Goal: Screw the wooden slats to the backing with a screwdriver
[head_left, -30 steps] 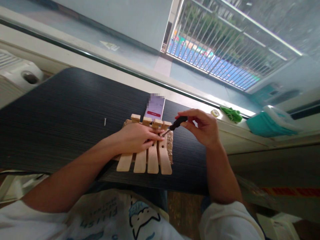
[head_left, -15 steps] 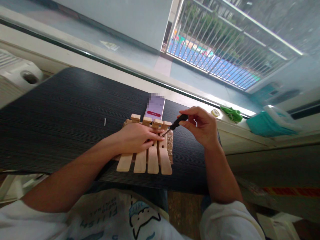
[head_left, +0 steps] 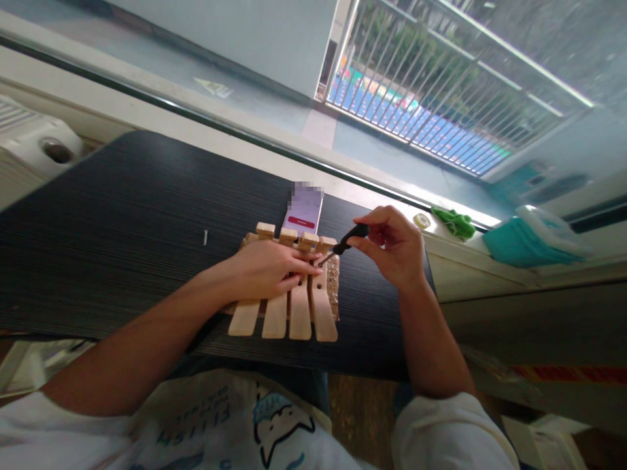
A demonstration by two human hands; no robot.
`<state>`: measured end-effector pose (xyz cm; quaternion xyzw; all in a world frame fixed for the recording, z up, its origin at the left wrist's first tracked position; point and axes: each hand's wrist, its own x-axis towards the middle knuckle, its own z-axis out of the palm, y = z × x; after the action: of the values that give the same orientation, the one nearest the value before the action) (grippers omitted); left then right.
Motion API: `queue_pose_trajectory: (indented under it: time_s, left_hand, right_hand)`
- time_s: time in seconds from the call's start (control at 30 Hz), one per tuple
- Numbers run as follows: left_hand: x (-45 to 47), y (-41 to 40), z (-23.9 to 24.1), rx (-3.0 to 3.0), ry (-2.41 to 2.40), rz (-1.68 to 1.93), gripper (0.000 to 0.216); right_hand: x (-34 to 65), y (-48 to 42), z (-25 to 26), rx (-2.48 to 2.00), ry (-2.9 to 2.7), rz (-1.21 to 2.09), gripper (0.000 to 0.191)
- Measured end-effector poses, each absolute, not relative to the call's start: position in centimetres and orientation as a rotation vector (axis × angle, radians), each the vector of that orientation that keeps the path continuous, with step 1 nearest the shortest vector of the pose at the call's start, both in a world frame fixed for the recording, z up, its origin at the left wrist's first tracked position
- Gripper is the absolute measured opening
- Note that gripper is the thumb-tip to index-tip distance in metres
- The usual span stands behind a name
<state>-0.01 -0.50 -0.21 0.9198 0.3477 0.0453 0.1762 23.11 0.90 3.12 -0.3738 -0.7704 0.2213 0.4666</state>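
Note:
My right hand (head_left: 392,245) grips the black handle of a screwdriver (head_left: 351,237), tilted down to the left. The tip of its shaft meets the rightmost wooden piece (head_left: 324,313), near the upper of two holes. My left hand (head_left: 267,269) lies across the row of several pale curved wooden pieces, fingers stretched out and pressing near the screwdriver's tip. Beneath the pieces is a brown, wrapped-looking slab (head_left: 333,281). Squared wooden ends (head_left: 266,230) stick up along the far side. My left hand hides the middle of the pieces.
A lone screw (head_left: 206,237) lies on the black table (head_left: 122,241) to the left. Behind the wooden pieces is a phone (head_left: 304,209) with its screen lit. On the sill at right are a roll of tape (head_left: 421,220), a green cloth (head_left: 453,224) and a teal box (head_left: 524,241).
My right hand has turned slightly with the screwdriver, its fingers shifting on the handle. The left hand and the wooden pieces stay where they were.

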Motion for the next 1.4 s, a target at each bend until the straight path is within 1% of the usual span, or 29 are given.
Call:
queue_pose_trajectory:
  time_s: [0.17, 0.43, 0.6, 0.9, 1.07, 1.3, 1.4]
  left_hand:
    - [0.0, -0.5, -0.2, 2.603, 0.995, 0.101, 0.049]
    - [0.1, -0.5, -0.1, 2.592, 1.002, 0.102, 0.049]
    - [-0.1, -0.5, -0.5, 2.603, 0.993, 0.137, 0.048]
    - [0.0, -0.5, -0.1, 2.605, 0.995, 0.113, 0.048]
    - [0.0, -0.5, -0.3, 2.617, 0.988, 0.139, 0.048]
    - [-0.1, -0.4, -0.4, 2.62, 0.981, 0.129, 0.049]
    - [-0.1, -0.4, -0.4, 2.619, 0.986, 0.126, 0.049]
  right_hand:
    - [22.9, 0.8, 3.2, -0.952, -1.883, 0.533, 0.025]
    - [22.8, 0.8, 3.0, -0.933, -1.891, 0.502, 0.022]
    - [22.6, 0.8, 2.4, -0.915, -1.88, 0.469, 0.026]
    - [23.3, 1.4, 2.4, -0.763, -1.954, 0.446, 0.02]
    - [24.2, 1.4, 3.1, -0.731, -2.113, 0.544, 0.02]
    - [24.2, 1.3, 2.7, -0.737, -2.061, 0.861, 0.017]
    - [24.3, 1.4, 2.5, -0.702, -2.046, 0.906, 0.018]
